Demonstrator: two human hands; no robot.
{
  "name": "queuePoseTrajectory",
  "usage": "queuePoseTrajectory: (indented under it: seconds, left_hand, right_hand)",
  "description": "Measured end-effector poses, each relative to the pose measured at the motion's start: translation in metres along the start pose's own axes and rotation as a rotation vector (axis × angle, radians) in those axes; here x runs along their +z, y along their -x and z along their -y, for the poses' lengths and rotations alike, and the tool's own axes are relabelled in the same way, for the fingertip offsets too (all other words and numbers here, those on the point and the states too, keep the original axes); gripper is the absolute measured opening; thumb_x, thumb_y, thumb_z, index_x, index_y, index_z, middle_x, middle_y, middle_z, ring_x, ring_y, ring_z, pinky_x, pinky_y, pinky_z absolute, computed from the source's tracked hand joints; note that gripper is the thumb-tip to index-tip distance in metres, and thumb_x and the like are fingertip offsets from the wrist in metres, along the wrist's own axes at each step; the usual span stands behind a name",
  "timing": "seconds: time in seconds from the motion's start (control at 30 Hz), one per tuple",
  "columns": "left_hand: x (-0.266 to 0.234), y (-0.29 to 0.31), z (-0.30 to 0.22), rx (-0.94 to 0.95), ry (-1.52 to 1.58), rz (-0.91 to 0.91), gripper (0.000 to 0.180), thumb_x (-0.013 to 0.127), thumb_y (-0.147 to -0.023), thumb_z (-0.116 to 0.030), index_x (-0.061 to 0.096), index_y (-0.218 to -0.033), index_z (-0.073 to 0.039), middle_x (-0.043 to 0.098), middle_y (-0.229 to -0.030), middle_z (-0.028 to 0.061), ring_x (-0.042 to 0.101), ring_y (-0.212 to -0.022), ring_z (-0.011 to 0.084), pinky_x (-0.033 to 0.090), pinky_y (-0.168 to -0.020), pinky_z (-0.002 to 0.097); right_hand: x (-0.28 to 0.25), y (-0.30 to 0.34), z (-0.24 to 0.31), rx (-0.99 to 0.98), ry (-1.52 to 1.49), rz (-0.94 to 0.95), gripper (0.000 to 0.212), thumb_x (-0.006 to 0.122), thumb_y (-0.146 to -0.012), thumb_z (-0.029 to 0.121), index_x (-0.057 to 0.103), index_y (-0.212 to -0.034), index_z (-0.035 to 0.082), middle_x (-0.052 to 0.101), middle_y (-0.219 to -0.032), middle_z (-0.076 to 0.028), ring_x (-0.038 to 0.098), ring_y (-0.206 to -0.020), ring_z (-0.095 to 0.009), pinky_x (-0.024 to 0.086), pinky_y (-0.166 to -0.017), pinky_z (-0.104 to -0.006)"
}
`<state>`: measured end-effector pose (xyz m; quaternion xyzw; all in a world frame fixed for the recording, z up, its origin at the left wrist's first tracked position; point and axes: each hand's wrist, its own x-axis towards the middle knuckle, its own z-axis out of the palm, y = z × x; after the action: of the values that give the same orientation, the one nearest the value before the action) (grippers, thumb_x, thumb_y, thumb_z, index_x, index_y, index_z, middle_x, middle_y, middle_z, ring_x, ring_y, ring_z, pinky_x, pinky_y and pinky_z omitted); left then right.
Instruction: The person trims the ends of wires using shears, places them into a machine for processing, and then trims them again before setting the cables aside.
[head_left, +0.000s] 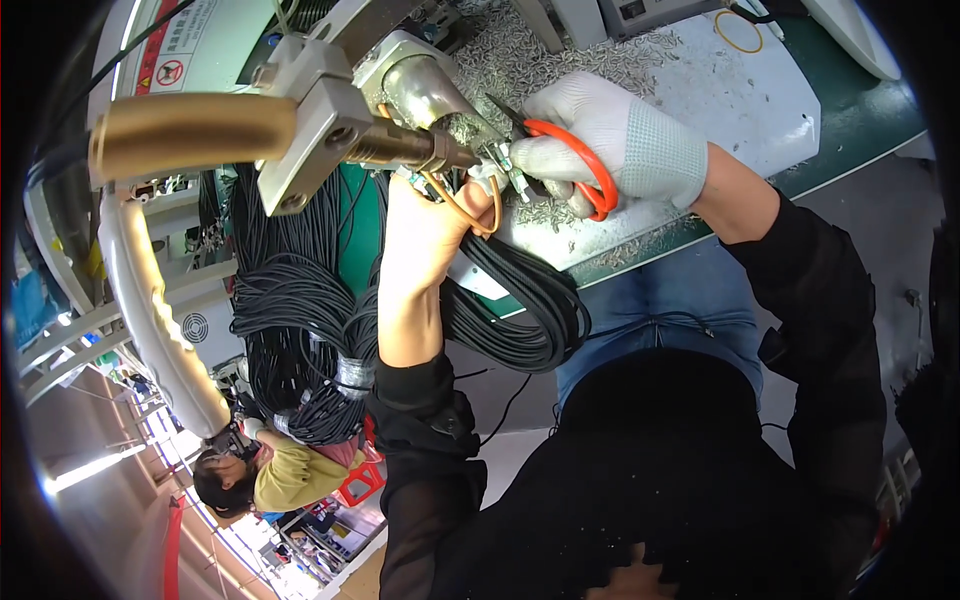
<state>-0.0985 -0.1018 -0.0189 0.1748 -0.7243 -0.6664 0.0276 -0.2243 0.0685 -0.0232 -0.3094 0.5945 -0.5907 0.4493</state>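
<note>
My left hand [425,235], bare, has its fingers closed around a small cable end with a green-and-silver connector [518,180]. Part of that grip is hidden behind a metal rod and a thin brown curved tube [465,212]. In a white knitted glove, my right hand [610,135] grips red-handled scissors [590,165], whose dark blades [506,108] point up and left. The gloved fingertips are close beside the connector. Below my left hand, a looped bundle of black cables [525,310] hangs over the table edge.
A metal block [325,125] with a tan cylinder [190,137] juts in from the left, near a shiny metal nozzle [425,90]. Many small metal scraps [600,65] litter the white board [770,110]. More black cables [290,300] lie left. A person in yellow [300,480] sits beyond.
</note>
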Motion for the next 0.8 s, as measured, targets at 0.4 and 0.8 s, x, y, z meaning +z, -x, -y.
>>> queuePoseTrajectory:
  seconds: [0.4, 0.8]
  left_hand:
    - [-0.007, 0.007, 0.007, 0.025, -0.182, -0.093, 0.055, 0.080, -0.070, -0.036, 0.047, -0.093, 0.001, 0.050, -0.065, 0.0047, 0.047, -0.046, 0.0133, 0.040, -0.043, 0.0267]
    - [0.002, 0.005, -0.003, -0.049, -0.076, -0.013, 0.030, 0.066, -0.085, -0.028, 0.056, -0.074, -0.002, 0.054, -0.061, 0.0026, 0.052, -0.057, 0.0122, 0.041, -0.052, 0.0262]
  right_hand:
    - [-0.009, -0.012, -0.017, -0.414, 0.250, 0.049, 0.023, 0.058, -0.083, 0.017, 0.056, -0.071, -0.001, 0.050, -0.054, -0.006, 0.054, -0.041, -0.012, 0.041, -0.039, -0.0244]
    - [-0.012, -0.017, -0.030, -0.836, 0.642, 0.001, 0.020, 0.062, -0.079, 0.021, 0.057, -0.077, 0.001, 0.051, -0.063, -0.006, 0.055, -0.043, -0.015, 0.043, -0.040, -0.0252]
